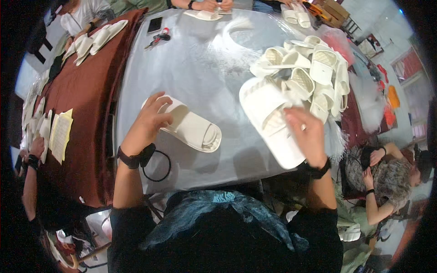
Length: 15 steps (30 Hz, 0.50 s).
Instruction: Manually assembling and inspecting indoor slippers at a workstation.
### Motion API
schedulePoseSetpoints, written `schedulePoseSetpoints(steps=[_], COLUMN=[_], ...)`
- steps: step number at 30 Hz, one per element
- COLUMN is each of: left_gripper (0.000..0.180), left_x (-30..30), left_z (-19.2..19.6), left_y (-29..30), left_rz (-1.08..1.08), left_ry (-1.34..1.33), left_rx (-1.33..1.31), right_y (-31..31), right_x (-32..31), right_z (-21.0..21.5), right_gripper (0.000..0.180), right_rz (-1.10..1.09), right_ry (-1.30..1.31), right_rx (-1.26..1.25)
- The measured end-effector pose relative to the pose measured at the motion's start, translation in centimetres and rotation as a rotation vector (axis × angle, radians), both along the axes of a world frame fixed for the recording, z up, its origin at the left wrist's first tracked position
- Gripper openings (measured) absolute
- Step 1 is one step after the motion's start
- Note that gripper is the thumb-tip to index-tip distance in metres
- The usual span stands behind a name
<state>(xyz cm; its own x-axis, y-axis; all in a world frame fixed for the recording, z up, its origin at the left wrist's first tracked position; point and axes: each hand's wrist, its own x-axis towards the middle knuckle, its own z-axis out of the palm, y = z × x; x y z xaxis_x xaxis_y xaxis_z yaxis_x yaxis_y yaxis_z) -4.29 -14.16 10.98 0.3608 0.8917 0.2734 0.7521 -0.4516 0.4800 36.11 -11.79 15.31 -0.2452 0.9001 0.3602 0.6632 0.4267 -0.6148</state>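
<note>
My left hand (pixel 152 117) is over one end of a cream slide slipper (pixel 189 129) lying on the grey tabletop. Its fingers are bent and spread apart at the slipper's edge. A rounded piece sits at the slipper's other end. A second cream slipper (pixel 257 102) is tilted in my right hand (pixel 304 132), which grips it by the strap and side. That hand is slightly blurred, and some of its fingers are hidden. Just beyond it is a heap of similar slippers (pixel 323 66).
A phone (pixel 155 25) and red-and-black snips (pixel 158 39) lie far left on the grey table (pixel 191 68). White strands (pixel 234 38) are scattered at the back. A brown-covered table (pixel 88 109) with slippers stands left. Other people work around; one person's hands (pixel 211 5) handle a slipper opposite.
</note>
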Motion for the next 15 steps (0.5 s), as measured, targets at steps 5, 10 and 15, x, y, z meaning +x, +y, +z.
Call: schedulePoseSetpoints(steps=[5, 10, 15], left_gripper=[0.022, 0.03, 0.052], left_x=[1.3, 1.3, -0.8], left_z=[-3.1, -4.7, -4.9], left_y=[3.0, 1.2, -2.1], left_rz=[-0.086, -0.037, 0.116], left_ry=[0.167, 0.16, -0.009], left_rx=[0.218, 0.133, 0.014], right_y=[3.2, 4.0, 8.7], right_x=[2.3, 3.8, 9.0], right_z=[5.4, 9.0, 10.5], right_gripper=[0.028, 0.03, 0.034], right_rz=[-0.109, -0.208, -0.441], right_ry=[0.099, 0.226, 0.052], right_rx=[-0.035, 0.172, 0.514])
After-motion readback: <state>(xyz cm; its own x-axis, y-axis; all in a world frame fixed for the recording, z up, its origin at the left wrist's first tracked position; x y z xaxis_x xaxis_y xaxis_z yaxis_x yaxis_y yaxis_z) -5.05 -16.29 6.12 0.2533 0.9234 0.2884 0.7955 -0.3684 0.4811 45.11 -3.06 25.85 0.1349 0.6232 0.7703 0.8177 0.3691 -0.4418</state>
